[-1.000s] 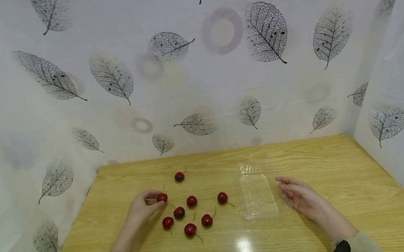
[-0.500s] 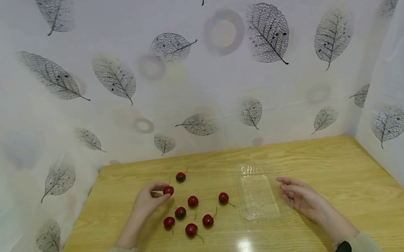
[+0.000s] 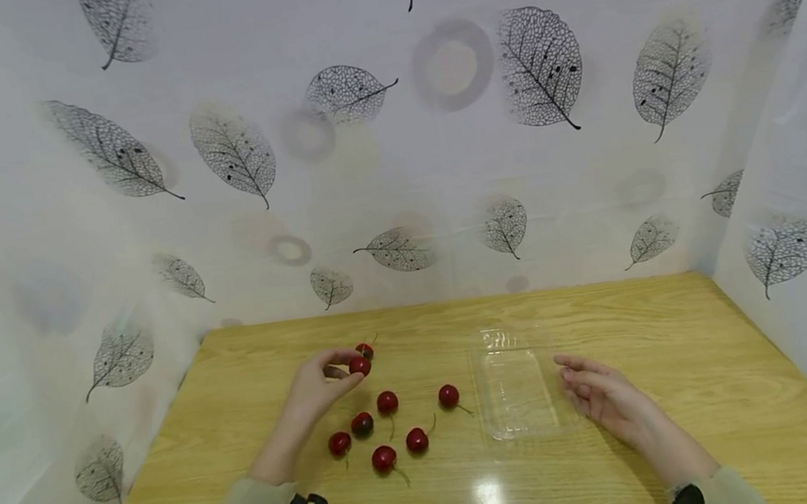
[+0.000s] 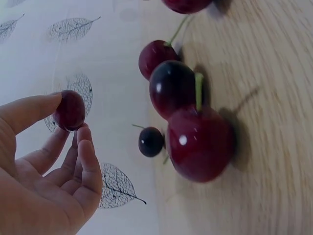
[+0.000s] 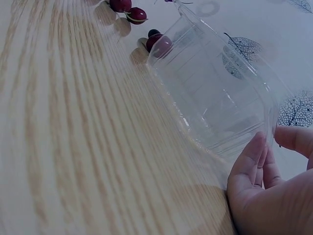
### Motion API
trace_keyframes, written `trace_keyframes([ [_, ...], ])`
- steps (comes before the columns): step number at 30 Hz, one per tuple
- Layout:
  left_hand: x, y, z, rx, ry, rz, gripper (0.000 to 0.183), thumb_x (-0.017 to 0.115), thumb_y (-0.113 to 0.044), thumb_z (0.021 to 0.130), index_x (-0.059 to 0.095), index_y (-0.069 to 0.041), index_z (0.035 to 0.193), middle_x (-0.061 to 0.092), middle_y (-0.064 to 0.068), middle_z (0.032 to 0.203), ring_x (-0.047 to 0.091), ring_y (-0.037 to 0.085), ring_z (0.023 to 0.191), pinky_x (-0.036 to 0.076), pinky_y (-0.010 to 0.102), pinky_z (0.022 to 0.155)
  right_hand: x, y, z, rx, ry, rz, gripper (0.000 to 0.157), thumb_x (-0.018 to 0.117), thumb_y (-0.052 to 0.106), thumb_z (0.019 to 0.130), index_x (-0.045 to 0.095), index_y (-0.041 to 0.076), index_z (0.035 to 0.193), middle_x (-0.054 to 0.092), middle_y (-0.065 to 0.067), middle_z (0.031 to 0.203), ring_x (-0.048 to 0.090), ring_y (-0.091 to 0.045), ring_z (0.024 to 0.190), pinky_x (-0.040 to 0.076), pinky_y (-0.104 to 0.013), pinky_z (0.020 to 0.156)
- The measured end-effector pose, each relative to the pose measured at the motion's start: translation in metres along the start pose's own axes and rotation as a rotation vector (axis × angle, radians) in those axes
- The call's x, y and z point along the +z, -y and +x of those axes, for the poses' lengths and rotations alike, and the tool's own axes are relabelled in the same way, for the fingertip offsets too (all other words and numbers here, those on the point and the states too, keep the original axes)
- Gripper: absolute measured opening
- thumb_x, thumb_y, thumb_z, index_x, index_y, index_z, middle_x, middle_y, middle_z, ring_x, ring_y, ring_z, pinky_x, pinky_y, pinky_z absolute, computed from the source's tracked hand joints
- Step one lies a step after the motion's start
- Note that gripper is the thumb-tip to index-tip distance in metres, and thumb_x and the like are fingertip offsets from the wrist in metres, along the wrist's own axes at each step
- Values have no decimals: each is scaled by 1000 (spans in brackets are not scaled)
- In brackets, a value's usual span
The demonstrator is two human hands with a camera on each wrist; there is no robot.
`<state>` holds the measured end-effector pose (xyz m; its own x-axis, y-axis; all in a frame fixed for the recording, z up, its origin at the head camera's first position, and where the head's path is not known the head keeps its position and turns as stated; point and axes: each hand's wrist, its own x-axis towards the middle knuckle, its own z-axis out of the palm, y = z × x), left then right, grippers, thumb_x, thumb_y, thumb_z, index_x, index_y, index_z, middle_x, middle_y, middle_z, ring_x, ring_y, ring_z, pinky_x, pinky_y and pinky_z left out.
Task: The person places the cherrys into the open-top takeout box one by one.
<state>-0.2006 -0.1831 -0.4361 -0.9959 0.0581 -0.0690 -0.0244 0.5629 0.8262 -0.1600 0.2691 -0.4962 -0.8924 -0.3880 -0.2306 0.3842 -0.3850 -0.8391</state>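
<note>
My left hand (image 3: 312, 388) pinches a red cherry (image 3: 359, 366) between thumb and fingertips, raised off the table. Behind it lies a two-toned dark and red cherry (image 3: 366, 349), partly hidden. Several more cherries lie nearer, among them a red cherry (image 3: 384, 459) with a green stem and a dark-sided cherry (image 3: 362, 424). In the left wrist view, the pinched cherry (image 4: 70, 110) has fingers on both sides. A clear plastic container (image 3: 497, 434) stands right of the cherries. At its right edge, my right hand (image 3: 611, 403) holds the rim between thumb and fingers (image 5: 252, 159).
The wood-grain table (image 3: 707, 383) runs back to a pale curtain (image 3: 395, 186) printed with leaves, which also closes off both sides. One cherry (image 3: 448, 396) lies apart, just left of the container. A bright reflection shines near the front.
My left hand has moved right and away from me with the pinched cherry, close to the farthest cherry. The right hand and the container have stayed in place.
</note>
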Motion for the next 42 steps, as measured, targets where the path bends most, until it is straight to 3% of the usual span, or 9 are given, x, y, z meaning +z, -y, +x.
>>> trace_keyframes([
  [12, 19, -18, 6, 71, 39, -32, 32, 81, -10, 93, 74, -5, 124, 75, 15, 116, 69, 23, 99, 57, 28, 76, 0, -2, 0, -15, 34, 0, 36, 46, 4, 112, 74, 26, 119, 73, 13, 105, 67, 1, 97, 57, -15, 89],
  [25, 47, -30, 11, 115, 95, -65, 31, 81, -12, 94, 74, -9, 123, 74, 10, 122, 70, 23, 101, 60, 33, 82, 0, 0, 1, -10, 36, -1, 36, 45, 5, 112, 74, 26, 120, 74, 13, 105, 68, 1, 97, 57, -16, 89],
  [32, 62, -43, 12, 137, 155, -111, 29, 80, -14, 95, 74, -10, 123, 73, 9, 123, 68, 21, 101, 58, 30, 82, 0, 1, 1, -27, 47, 0, 37, 44, 4, 112, 74, 25, 121, 73, 13, 106, 68, 0, 98, 58, -16, 89],
  [42, 90, -52, 15, 228, 254, -102, 33, 80, -12, 94, 71, -5, 124, 73, 14, 123, 70, 21, 101, 58, 26, 81, 0, 0, 0, -2, 12, -2, 35, 47, 5, 112, 74, 27, 119, 73, 13, 106, 67, 1, 98, 57, -16, 90],
])
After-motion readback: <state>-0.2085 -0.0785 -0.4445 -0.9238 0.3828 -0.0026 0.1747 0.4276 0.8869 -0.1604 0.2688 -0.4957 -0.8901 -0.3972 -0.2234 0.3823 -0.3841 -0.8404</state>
